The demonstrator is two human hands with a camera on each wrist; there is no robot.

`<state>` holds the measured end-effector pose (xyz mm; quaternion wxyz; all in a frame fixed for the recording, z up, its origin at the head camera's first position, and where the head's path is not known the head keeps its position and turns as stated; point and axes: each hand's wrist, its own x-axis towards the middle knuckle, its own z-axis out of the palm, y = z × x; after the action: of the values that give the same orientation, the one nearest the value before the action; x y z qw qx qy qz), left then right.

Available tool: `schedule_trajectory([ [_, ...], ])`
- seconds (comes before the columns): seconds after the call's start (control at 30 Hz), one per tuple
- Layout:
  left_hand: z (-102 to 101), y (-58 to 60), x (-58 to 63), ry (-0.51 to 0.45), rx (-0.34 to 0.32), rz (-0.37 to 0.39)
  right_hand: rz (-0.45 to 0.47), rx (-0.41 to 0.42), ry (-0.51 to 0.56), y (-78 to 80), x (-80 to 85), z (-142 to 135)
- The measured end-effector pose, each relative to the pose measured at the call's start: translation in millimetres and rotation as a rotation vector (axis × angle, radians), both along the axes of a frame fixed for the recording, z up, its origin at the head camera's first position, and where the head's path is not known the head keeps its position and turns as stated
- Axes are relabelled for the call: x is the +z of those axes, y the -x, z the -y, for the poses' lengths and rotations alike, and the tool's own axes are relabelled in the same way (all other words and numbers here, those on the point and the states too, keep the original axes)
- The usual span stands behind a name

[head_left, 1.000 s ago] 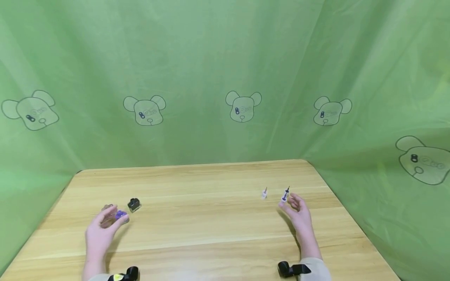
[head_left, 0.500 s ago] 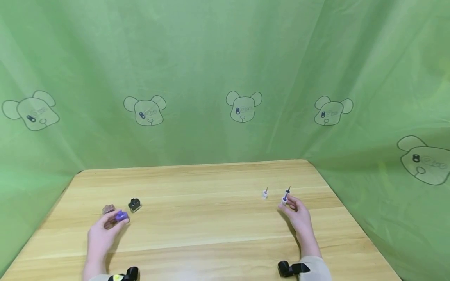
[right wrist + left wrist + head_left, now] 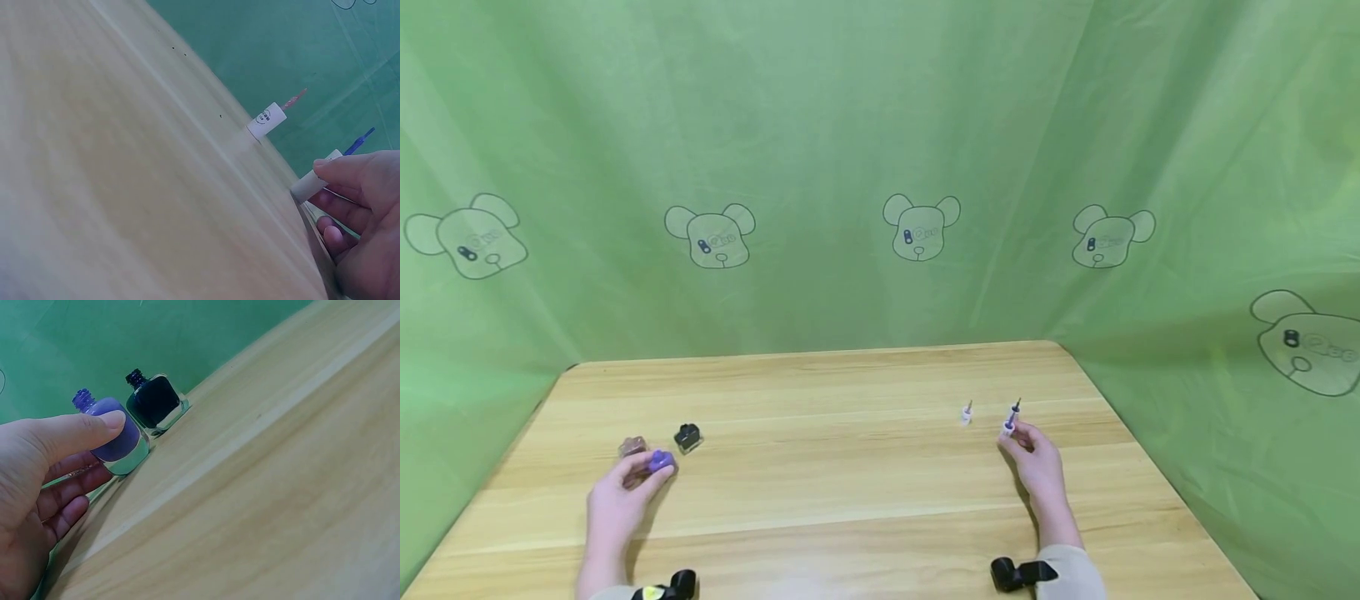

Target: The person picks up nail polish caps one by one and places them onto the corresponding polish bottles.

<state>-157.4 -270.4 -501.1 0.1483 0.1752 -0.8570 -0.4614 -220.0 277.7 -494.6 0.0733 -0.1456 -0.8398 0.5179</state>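
Note:
With thumb and fingers my left hand [image 3: 619,498] grips an uncapped nail polish bottle [image 3: 127,442] of purple polish, its base right at the tabletop. A black nail polish bottle [image 3: 155,401], also uncapped, stands just beyond it. Behind the left fingers is a mauve-brown bottle [image 3: 632,446]. Over at the right, my right hand [image 3: 1041,468] pinches a white nail polish cap [image 3: 310,184] with its purple brush pointing up, the cap's end close on the table. A cap with a dark brush [image 3: 1016,409] stands right behind it. Farther left stands a white cap with a pinkish brush [image 3: 267,120].
The wooden table [image 3: 820,492] spreads between the two hands, its back edge meeting a green curtain [image 3: 820,308] printed with bear heads. The curtain also hangs along both sides. A black wrist camera [image 3: 1022,573] sits on the right sleeve, another [image 3: 677,586] on the left.
The left fingers have shifted slightly right and down with the purple bottle, uncovering the mauve-brown one. The right hand has lowered the cap a little, and its raised fingers have come down.

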Motion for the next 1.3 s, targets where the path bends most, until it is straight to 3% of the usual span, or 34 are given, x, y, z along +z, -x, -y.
schedule_trajectory([
  [0.53,-3,3.6,1.6,0.018,-0.045,-0.046,-0.024,-0.031,-0.07,3.2,-5.5,0],
  [0.87,-11,7.8,8.2,0.041,-0.105,-0.025,-0.006,-0.027,-0.001,0.0,-3.4,1],
  [1.3,-26,15.0,14.3,0.002,-0.168,-0.042,0.014,-0.042,0.033,-2.0,2.8,-2],
])
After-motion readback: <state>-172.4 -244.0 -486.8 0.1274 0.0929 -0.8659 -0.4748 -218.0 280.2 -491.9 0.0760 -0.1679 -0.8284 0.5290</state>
